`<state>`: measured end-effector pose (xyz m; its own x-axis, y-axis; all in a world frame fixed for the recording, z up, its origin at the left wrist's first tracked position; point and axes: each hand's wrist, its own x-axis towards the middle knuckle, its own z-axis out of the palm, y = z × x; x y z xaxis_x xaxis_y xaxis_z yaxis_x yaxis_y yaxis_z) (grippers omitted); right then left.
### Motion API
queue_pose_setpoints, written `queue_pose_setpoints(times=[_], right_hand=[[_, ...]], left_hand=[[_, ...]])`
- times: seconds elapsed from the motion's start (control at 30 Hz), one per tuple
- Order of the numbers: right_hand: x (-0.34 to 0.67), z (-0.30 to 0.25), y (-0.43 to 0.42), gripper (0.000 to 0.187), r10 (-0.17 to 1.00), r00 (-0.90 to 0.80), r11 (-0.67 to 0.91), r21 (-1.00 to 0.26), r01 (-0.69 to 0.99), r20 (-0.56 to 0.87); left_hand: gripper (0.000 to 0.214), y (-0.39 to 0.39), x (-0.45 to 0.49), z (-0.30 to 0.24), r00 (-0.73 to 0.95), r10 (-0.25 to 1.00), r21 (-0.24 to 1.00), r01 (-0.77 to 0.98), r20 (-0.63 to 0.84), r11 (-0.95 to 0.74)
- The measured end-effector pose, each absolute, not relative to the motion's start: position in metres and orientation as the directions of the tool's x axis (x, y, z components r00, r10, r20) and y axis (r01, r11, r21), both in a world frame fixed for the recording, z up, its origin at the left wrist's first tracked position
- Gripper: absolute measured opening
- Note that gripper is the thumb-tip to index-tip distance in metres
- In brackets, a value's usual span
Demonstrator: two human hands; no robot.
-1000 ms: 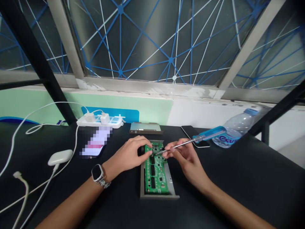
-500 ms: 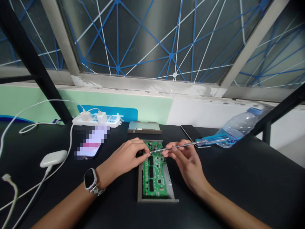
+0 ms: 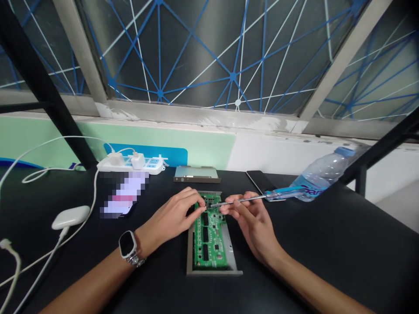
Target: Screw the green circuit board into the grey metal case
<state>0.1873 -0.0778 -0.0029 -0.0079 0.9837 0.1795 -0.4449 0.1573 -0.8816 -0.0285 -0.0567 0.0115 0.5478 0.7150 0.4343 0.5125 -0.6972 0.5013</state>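
Observation:
My right hand [image 3: 253, 222] grips a screwdriver [image 3: 240, 200] by its long metal shaft, fingers pinched around it. Its clear blue handle [image 3: 284, 192] points away to the right, in front of the bottle. The tip is over the upper part of a green circuit board [image 3: 212, 244], a little right of my left fingertips. My left hand [image 3: 180, 211] reaches in from the left, thumb and forefinger pinched together over the board's upper left edge. Whatever small thing sits in that pinch is too tiny to name. The board lies in a grey metal tray [image 3: 214, 273].
Behind the board lies a metal cover plate [image 3: 196, 174]. A dark phone [image 3: 262, 181] and a plastic bottle [image 3: 322, 176] are at the back right. On the left are a power strip [image 3: 157, 165], a blurred lit phone [image 3: 122, 196], a white case [image 3: 70, 216] and white cables [image 3: 52, 253].
The screwdriver tip has drawn slightly right, away from my left fingertips, where it was touching or very close. My left hand keeps its pinch. The whole view has shifted a little.

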Motion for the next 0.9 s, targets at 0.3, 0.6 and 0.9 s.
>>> queue_pose_setpoints(times=[0.3,0.6,0.9], right_hand=[[0.190,0.000,-0.077,0.024,0.985,0.009,0.155,-0.873,-0.462,0.170],[0.190,-0.001,-0.077,0.023,0.991,0.004,0.117,-0.866,-0.487,0.132],[0.191,0.000,-0.077,0.021,0.999,-0.048,-0.043,-0.817,-0.575,-0.019]], left_hand=[[0.008,-0.052,-0.033,0.012,0.518,0.726,0.535,0.494,0.453,-0.686],[0.012,-0.054,-0.032,0.015,0.530,0.734,0.570,0.474,0.425,-0.671],[0.017,-0.062,-0.022,0.008,0.502,0.728,0.508,0.521,0.467,-0.686]])
